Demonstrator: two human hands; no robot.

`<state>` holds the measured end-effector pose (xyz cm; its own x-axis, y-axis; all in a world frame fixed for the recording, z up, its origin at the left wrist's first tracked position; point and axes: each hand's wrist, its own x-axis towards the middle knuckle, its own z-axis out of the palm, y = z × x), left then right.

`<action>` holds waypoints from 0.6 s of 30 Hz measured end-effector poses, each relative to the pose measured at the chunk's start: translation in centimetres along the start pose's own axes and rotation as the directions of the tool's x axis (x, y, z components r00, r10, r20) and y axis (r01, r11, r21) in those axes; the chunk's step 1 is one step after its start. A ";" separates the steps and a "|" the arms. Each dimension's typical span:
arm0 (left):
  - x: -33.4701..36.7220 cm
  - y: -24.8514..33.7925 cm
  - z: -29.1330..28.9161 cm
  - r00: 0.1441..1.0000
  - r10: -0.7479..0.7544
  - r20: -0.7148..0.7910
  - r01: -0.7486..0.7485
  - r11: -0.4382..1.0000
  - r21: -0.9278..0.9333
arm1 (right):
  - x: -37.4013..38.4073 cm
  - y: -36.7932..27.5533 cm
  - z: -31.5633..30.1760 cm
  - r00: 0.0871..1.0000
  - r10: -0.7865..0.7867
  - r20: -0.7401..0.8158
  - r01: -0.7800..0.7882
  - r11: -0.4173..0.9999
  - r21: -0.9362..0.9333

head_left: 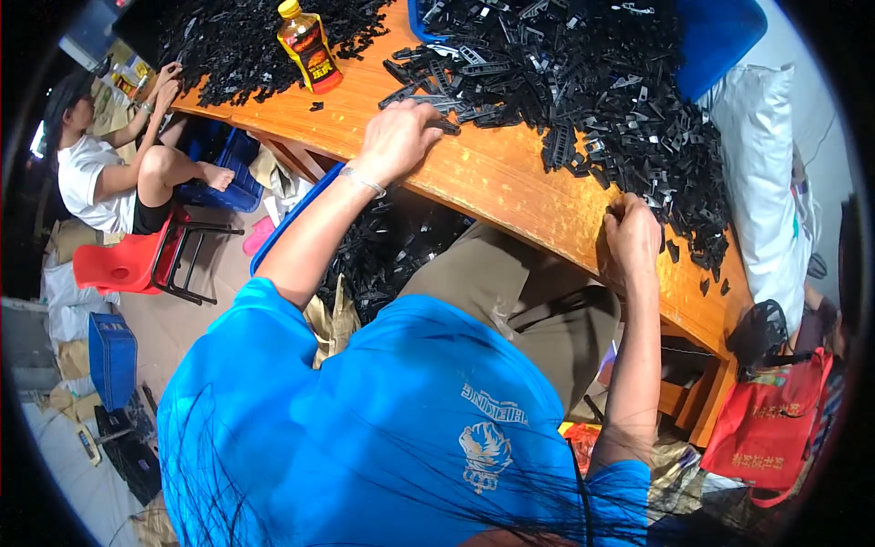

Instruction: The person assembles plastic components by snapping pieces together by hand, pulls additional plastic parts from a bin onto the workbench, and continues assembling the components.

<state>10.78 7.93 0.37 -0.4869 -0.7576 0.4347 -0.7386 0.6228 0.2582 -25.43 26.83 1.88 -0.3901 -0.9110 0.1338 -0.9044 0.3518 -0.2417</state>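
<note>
My left hand (394, 144) rests at the near edge of the wooden table (510, 187), its fingers closed on a small black plastic piece (445, 126). Farther right, my right hand (631, 239) is curled at the edge of a large pile of black plastic pieces (629, 118). Its fingertips are pinched together, and whatever lies between them is hidden. Many pieces in this pile are long, slotted and clip-like. Beyond my left hand lies a second heap of smaller black parts (237, 55).
A yellow-capped bottle (310, 50) stands by the left heap. A blue bin (720, 41) lies behind the large pile, beside a white sack (752, 164). More black parts (392, 246) fill a blue-rimmed container below the table. Another person (105, 173) sits at far left, near a red chair (118, 266).
</note>
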 end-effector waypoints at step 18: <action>-3.5 2.1 -1.3 0.954 -0.283 0.099 0.295 0.945 -0.145 | -2.6 -7.9 2.7 0.942 -0.313 -0.123 0.335 0.905 0.261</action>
<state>11.60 12.16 0.48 -0.3017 -0.9182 0.2567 -0.7737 0.3931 0.4968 -16.83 25.85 0.89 -0.1060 -0.9416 0.3198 -0.9041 -0.0426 -0.4252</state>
